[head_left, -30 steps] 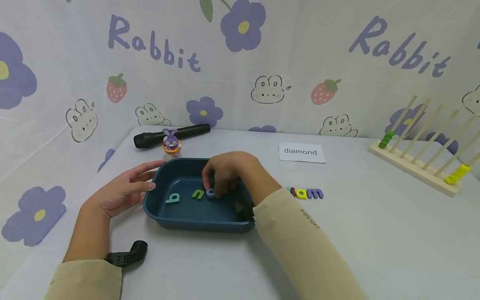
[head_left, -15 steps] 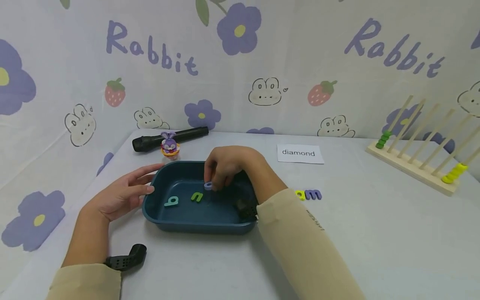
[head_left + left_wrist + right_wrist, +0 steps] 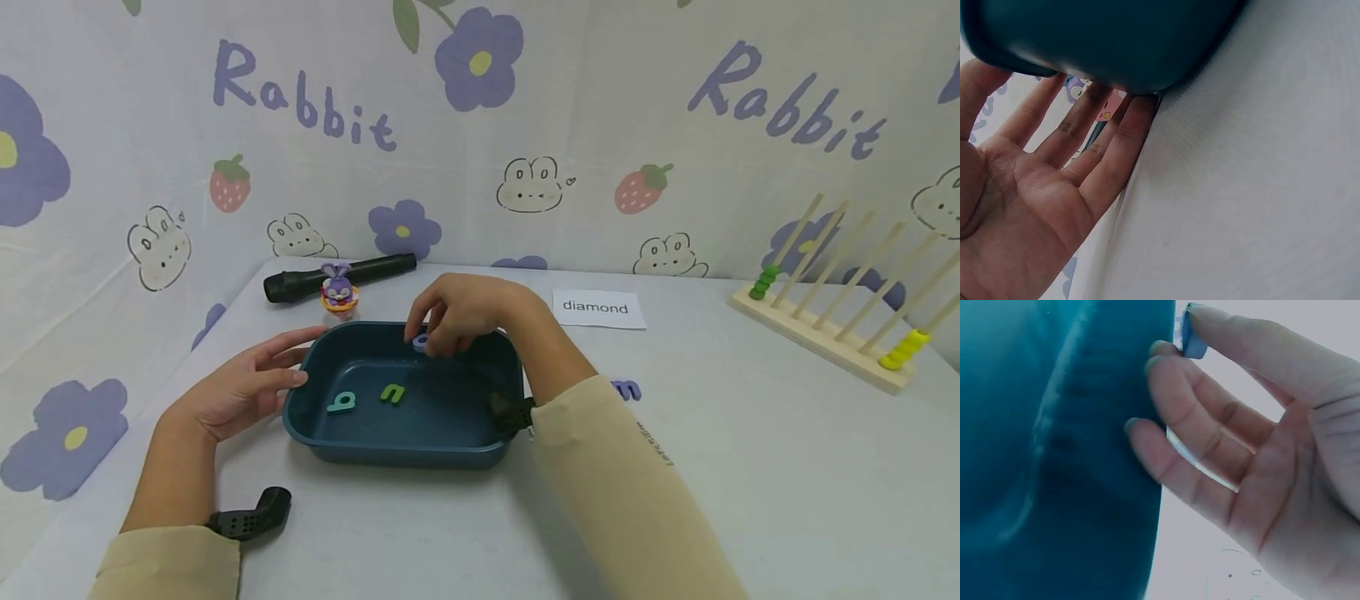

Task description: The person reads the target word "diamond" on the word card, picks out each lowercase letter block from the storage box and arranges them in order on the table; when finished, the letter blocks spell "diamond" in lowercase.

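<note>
My right hand pinches a small purple toy letter between thumb and fingers, above the far side of a dark teal basin. The letter's loop shows, but its full shape is partly hidden; in the right wrist view only the edge of the purple letter shows. My left hand touches the basin's left side with extended fingers, thumb at the outer rim. In the left wrist view the fingers lie against the outer wall. Inside the basin are a teal letter and a green letter n.
A card reading "diamond" lies behind, right of the basin. A purple letter m shows beside my right sleeve. A black microphone and purple rabbit figure stand at back left, a wooden bead rack at right.
My right hand has lifted the purple letter from the basin floor, moving up and toward the far rim. The right sleeve now hides the yellow letter beside the m. The left hand stays put.
</note>
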`<state>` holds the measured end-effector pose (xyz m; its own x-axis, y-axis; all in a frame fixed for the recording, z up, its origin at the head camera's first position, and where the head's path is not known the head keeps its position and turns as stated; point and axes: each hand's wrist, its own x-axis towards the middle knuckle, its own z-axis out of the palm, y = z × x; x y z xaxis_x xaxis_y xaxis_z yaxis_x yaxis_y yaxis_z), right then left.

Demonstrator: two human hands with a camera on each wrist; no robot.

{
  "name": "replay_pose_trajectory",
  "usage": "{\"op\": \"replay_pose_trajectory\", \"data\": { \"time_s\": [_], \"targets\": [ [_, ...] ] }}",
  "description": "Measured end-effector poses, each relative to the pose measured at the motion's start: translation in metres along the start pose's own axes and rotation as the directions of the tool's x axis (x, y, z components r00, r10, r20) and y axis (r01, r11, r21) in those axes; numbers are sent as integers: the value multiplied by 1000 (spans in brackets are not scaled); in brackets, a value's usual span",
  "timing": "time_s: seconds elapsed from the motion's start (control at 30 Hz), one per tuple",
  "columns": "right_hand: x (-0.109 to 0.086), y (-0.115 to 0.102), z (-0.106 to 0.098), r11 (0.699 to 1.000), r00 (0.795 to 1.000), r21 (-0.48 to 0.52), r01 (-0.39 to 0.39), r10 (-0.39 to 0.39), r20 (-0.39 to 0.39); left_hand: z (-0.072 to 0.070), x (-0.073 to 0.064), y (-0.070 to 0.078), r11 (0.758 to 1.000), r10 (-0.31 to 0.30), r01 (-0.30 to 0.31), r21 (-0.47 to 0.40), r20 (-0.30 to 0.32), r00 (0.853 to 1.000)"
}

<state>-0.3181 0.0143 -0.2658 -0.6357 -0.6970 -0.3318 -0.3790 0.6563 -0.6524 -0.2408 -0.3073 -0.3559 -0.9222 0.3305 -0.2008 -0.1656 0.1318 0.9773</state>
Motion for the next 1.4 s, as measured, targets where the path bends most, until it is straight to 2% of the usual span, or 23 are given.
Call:
{"op": "replay_pose_trajectory", "data": {
  "time_s": [0.2, 0.3, 0.47, 0.63, 0.87, 1.03, 1.17, 1.4],
  "targets": [
    [-13, 2, -6, 1000, 995, -5, -11, 11, -96, 1, 1, 1, 1000, 6, -6, 6, 6, 1000],
    [-21, 3, -8, 999, 985, -49, -21, 12, -174, 2, 2, 1, 1000, 5, -5, 11, 6, 1000],
    [-34, 3, -8, 983, 938, -177, -50, -15, -345, 2, 3, 0, 1000, 2, -2, 19, 10, 1000],
    [-47, 3, -5, 962, 898, -264, -66, -58, -436, 1, 2, -1, 1000, 5, -5, 30, 16, 1000],
    [-65, 8, 0, 949, 853, -309, -55, -116, -509, 0, 3, -1, 999, 5, -6, 42, 16, 1000],
    [-75, 17, 2, 939, 846, -338, -66, -127, -517, -1, 1, -4, 999, -4, 4, 42, 7, 1000],
    [-82, 28, 3, 948, 842, -309, -69, -111, -528, -1, 2, -4, 999, -3, 3, 39, 1, 1000],
    [-95, 38, 7, 952, 829, -267, -148, -28, -559, 0, 2, -2, 1000, 0, 0, 30, 8, 1000]
  ]
}}
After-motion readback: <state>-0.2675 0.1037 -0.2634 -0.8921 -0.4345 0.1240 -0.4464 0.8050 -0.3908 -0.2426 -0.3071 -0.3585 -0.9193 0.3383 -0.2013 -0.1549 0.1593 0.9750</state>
